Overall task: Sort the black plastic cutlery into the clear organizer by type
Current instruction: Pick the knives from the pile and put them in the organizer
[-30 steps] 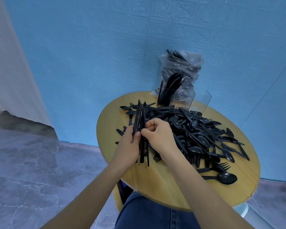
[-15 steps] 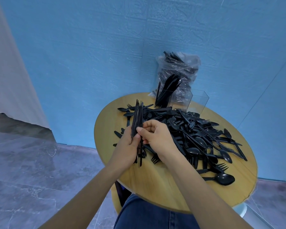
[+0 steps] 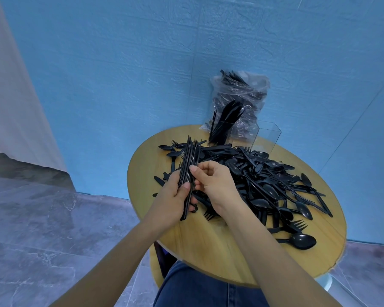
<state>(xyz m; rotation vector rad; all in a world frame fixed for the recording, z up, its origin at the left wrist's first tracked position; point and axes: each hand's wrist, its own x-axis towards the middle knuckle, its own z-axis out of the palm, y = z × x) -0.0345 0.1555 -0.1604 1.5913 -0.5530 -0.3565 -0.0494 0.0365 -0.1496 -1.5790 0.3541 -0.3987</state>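
My left hand (image 3: 174,197) grips an upright bundle of black forks (image 3: 189,160), tines pointing up, over the left part of the round wooden table (image 3: 220,251). My right hand (image 3: 215,185) touches the bundle's right side with curled fingertips. A big loose heap of black forks, spoons and knives (image 3: 264,182) covers the table's middle and right. The clear organizer (image 3: 253,136) stands at the far edge, its left compartment holding several black knives (image 3: 224,122); its right compartment looks empty.
A clear plastic bag of black cutlery (image 3: 242,96) leans against the blue wall behind the organizer. A single spoon (image 3: 302,241) lies near the table's right front edge. My knee in blue jeans (image 3: 197,286) is under the table's near edge. Grey tiled floor lies left.
The bundle of forks has risen a little in my left hand and stands more evenly aligned. My right hand's fingers have shifted along its right side.
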